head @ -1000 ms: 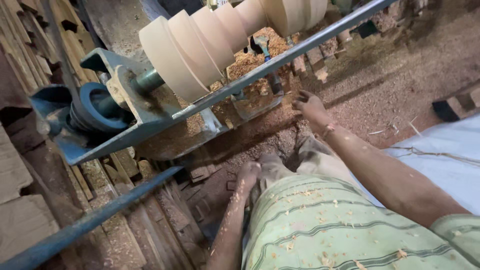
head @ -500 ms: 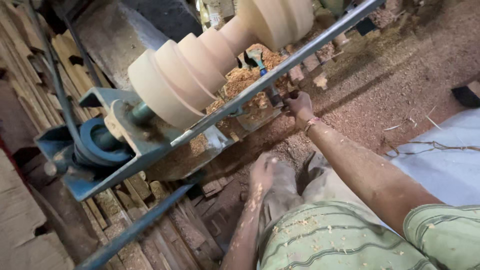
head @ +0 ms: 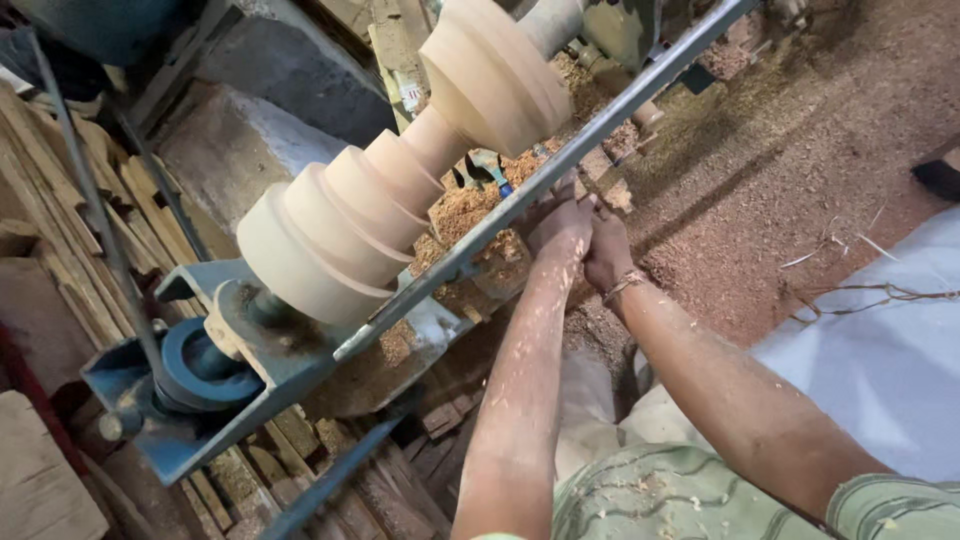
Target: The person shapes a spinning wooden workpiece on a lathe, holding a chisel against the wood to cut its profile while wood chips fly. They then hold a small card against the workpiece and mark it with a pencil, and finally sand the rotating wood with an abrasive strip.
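A pale turned wooden piece (head: 400,190) with stepped rings and a wide disc sits mounted on a blue metal lathe (head: 210,370). A long grey steel rest bar (head: 560,160) runs diagonally in front of it. My left hand (head: 562,222) and my right hand (head: 608,252) are pressed together just below the bar, fingers curled around something I cannot make out. Both forearms are dusted with sawdust. A thin bracelet circles my right wrist.
Wood shavings (head: 470,205) are heaped under the workpiece. Sawdust covers the earth floor (head: 800,150) at right. Stacked wooden planks (head: 60,200) line the left side, more scraps (head: 400,480) lie below the lathe. A white cloth (head: 880,360) lies at the right.
My left hand rose from my knee to join the right hand under the rest bar. The view shifted, bringing the wooden piece closer.
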A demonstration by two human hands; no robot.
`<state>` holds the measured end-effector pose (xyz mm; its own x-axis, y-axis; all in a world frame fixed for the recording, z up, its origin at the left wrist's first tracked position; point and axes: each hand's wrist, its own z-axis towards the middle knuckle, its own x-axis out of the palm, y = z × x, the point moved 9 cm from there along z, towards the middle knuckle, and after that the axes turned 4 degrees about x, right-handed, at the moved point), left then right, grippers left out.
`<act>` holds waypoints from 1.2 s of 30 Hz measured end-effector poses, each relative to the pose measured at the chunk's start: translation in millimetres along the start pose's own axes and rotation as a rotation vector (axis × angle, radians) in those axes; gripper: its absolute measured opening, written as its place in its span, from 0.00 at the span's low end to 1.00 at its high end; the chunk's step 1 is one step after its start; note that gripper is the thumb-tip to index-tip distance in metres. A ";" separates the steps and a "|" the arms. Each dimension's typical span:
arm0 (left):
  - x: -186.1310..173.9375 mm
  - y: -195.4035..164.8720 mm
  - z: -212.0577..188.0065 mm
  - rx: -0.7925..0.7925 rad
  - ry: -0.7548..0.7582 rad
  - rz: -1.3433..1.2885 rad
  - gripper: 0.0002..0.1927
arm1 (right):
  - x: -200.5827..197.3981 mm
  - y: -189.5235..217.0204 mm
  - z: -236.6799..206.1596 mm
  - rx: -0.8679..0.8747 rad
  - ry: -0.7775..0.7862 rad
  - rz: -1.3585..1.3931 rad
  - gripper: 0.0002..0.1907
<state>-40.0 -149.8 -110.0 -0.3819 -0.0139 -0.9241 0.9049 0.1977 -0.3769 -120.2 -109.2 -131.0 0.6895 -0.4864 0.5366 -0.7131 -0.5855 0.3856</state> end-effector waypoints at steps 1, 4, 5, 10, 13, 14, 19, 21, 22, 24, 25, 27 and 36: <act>18.3 7.7 2.9 -0.029 0.096 -0.041 0.27 | -5.4 3.7 4.4 -0.027 -0.062 -0.107 0.06; 52.5 45.3 3.1 -0.348 0.227 -0.373 0.19 | -15.8 11.6 16.8 -0.085 -0.174 -0.306 0.05; 61.1 55.5 -3.7 -0.493 0.250 -0.521 0.19 | -18.0 11.5 20.3 -0.093 -0.171 -0.297 0.04; 47.4 71.9 -17.3 -0.377 0.229 -0.167 0.22 | -24.1 13.7 27.9 -0.168 -0.239 -0.352 0.09; 50.8 74.4 -30.5 -0.371 0.292 -0.169 0.22 | -25.1 9.8 22.1 -0.189 -0.254 -0.408 0.12; 53.4 74.0 -32.4 -0.355 0.310 -0.170 0.22 | -29.2 5.3 16.7 -0.157 -0.280 -0.415 0.16; 75.5 83.0 -36.1 -0.442 0.459 -0.191 0.26 | -12.5 23.7 -51.1 -0.499 -0.175 -1.198 0.24; 77.4 78.5 -35.8 -0.420 0.500 -0.192 0.26 | 32.7 28.7 -88.4 -1.067 0.018 -1.725 0.20; 72.1 73.7 -35.6 -0.374 0.474 -0.189 0.25 | 41.1 29.3 -87.3 -1.142 0.005 -1.861 0.19; 54.0 64.4 -32.2 -0.278 0.401 -0.173 0.23 | 71.0 36.4 -58.7 -1.321 -0.020 -2.111 0.19; 41.4 60.9 -28.4 -0.231 0.356 -0.157 0.22 | 79.0 36.8 -32.4 -1.200 0.018 -2.194 0.14; 17.4 60.6 -28.8 -0.220 0.294 -0.174 0.22 | 83.8 26.3 7.5 -0.935 0.107 -2.349 0.08; -16.8 64.6 -29.8 -0.224 0.213 -0.237 0.22 | 116.8 25.2 -11.5 -1.166 0.067 -2.150 0.10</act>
<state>19.3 -107.7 -117.0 -0.6272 0.1145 -0.7704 0.7324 0.4231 -0.5334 -59.1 -173.4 -50.0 0.2560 0.0522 -0.9653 0.8748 0.4124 0.2543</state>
